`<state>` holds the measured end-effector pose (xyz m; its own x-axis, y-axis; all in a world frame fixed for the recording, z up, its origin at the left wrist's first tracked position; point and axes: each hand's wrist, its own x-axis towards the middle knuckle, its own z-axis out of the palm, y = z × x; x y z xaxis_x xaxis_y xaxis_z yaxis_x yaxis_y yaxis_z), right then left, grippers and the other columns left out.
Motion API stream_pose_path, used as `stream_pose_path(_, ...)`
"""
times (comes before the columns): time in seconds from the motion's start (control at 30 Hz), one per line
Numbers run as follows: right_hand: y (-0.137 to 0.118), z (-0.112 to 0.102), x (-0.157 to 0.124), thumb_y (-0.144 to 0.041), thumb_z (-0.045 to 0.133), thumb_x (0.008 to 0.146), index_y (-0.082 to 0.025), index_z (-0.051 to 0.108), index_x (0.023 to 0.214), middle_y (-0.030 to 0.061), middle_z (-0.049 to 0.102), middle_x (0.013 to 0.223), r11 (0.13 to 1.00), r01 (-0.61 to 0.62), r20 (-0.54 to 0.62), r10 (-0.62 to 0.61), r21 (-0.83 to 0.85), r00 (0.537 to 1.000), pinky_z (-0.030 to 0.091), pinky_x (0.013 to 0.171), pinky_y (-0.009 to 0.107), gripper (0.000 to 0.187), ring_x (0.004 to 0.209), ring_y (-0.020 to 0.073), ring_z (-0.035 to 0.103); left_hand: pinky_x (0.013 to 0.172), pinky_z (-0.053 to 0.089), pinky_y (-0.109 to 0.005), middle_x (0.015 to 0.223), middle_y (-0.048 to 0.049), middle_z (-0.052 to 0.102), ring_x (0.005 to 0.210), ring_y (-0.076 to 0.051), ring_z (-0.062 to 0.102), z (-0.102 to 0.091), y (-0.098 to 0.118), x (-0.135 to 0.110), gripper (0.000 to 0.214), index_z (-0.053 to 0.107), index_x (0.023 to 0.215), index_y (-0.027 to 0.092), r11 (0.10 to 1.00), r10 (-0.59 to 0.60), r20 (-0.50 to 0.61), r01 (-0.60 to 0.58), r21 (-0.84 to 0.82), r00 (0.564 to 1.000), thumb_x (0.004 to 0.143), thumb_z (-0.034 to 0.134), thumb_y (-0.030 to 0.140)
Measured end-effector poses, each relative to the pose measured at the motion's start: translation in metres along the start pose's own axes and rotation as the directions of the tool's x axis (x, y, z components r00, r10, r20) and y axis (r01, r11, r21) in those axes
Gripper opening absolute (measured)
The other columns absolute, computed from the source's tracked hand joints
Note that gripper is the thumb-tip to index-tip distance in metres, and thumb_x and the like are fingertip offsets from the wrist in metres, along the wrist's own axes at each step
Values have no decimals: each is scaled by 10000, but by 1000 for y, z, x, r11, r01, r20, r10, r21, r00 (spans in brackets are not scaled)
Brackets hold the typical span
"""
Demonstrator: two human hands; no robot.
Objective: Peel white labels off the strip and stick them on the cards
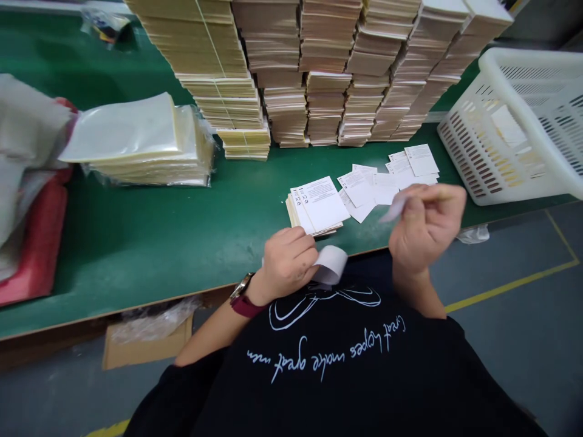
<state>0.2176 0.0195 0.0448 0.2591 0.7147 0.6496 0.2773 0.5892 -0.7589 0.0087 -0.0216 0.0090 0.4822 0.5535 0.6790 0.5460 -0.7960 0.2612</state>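
My left hand (289,262) is closed around a curled white paper strip (331,264), which loops out beside the fingers close to my shirt. A small white slip (394,208), blurred, is pinched between the thumb and fingers of my right hand (427,226), raised over the table's front edge. Just beyond my left hand lies a stack of printed white cards (321,205), with a thin band across it. Loose printed cards (359,187) overlap to the right of this stack, and more cards (421,160) are fanned out further right.
Tall stacks of cards (325,36) line the back of the green table (150,243). A pile of clear plastic sleeves (127,130) lies at left, near a red bin (40,237). At right stands a white perforated basket (473,127) with cards inside.
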Motion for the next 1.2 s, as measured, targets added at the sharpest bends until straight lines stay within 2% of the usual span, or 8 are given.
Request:
stream_pose_path(0.1,13,10,12,-223,637,830,-225,553,795,-41,537,720,984,-164,241,178,-77,954,434,645,280,90,670,113,529,599,418,-321,765,-57,665,741,-184,549,4,-3,-5,257,441,636,191,997,36,-87,-30,72,996,869,550,194)
stream_pose_path(0.2,22,25,13,-196,600,823,-207,550,770,-50,546,687,950,-277,509,310,-142,803,399,597,256,73,625,95,500,704,509,-373,915,-93,695,916,-229,604,9,-7,-8,231,441,659,195,995,35,-151,-20,101,988,844,580,194)
stream_pose_path(0.33,27,35,9,-193,573,823,-199,539,767,-55,529,654,928,-319,600,369,-193,710,363,567,251,66,588,87,474,857,544,-449,1092,-123,689,1082,-254,615,14,-10,-8,216,433,668,189,998,35,-117,-29,50,993,816,587,153)
stream_pose_path(0.57,29,36,10,-207,548,840,-206,534,779,-47,548,667,937,-217,625,345,-274,700,362,585,261,63,604,101,497,845,561,-449,1165,-159,674,1067,-254,630,16,-12,-7,188,458,682,180,1000,1,-68,-1,11,998,830,572,157)
stream_pose_path(0.67,23,38,10,-186,532,849,-204,539,770,-36,576,679,927,-25,645,280,-375,711,368,677,297,82,660,125,529,841,559,-447,1166,-165,679,1041,-260,633,16,-12,-5,204,459,675,178,1000,3,-52,-2,19,999,828,591,155)
stream_pose_path(0.83,16,41,8,-181,515,868,-197,577,851,12,630,726,789,252,629,208,-561,749,329,795,378,66,774,198,550,840,560,-435,1148,-127,698,1013,-243,637,17,-13,-4,213,466,670,185,999,-5,-41,6,37,999,830,601,148)
stream_pose_path(0.97,26,34,9,-258,533,885,-195,579,974,0,596,679,774,68,499,336,-630,799,343,761,363,119,722,191,538,844,565,-432,1143,-126,702,1011,-250,647,16,-14,-5,221,470,659,181,1000,0,-44,2,30,999,803,630,134)
stream_pose_path(1.2,38,29,1,-327,667,758,-217,491,759,-56,497,627,861,-403,562,508,-311,653,346,577,263,208,587,112,442,873,566,-454,1139,-128,706,1073,-270,650,16,-12,-7,207,494,662,177,999,19,-44,-17,38,999,820,628,177)
